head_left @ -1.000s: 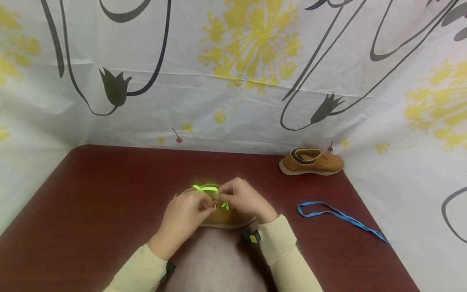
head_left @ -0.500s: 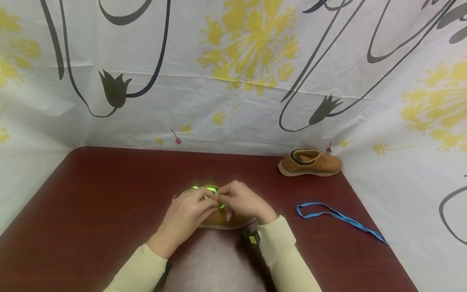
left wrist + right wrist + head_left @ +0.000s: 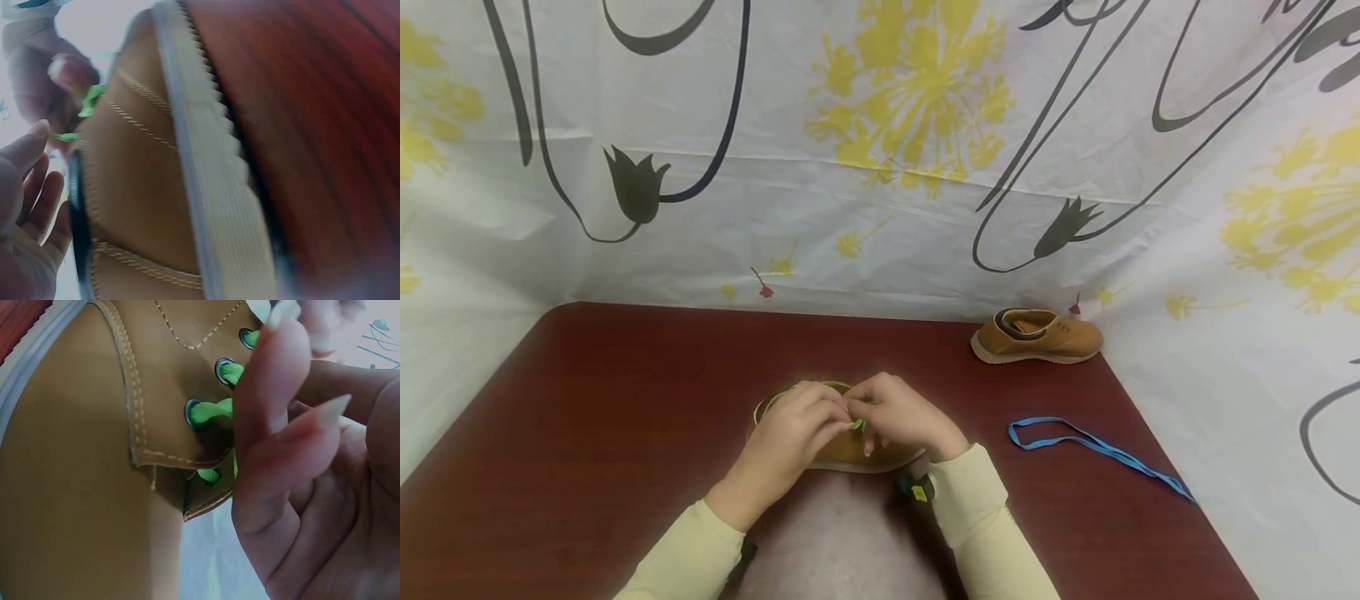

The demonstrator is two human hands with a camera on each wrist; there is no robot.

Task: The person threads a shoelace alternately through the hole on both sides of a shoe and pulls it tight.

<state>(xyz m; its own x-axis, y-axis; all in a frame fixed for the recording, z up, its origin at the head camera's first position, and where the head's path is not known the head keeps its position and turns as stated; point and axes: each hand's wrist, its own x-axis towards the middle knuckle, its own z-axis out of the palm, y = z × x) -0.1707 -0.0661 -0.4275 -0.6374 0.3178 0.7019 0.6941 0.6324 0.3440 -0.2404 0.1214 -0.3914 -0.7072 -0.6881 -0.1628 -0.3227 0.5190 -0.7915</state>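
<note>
Two bare hands, no gloves/rings seen. Left hand [image 3: 786, 442]: pale cream long sleeve [image 3: 688, 560] to the wrist, dark strap [image 3: 741, 560] w/ small black unit under the cuff. Right hand [image 3: 902, 417]: same cream sleeve [image 3: 981, 525], cuff slightly bunched; black wrist unit [image 3: 917, 487] w/ small yellow mark. Right wrist view: long pale nails [image 3: 328, 411], tips pointed.

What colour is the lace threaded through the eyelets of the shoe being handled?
Bright green lace on the tan shoe; it shows best in the right wrist view.
</note>
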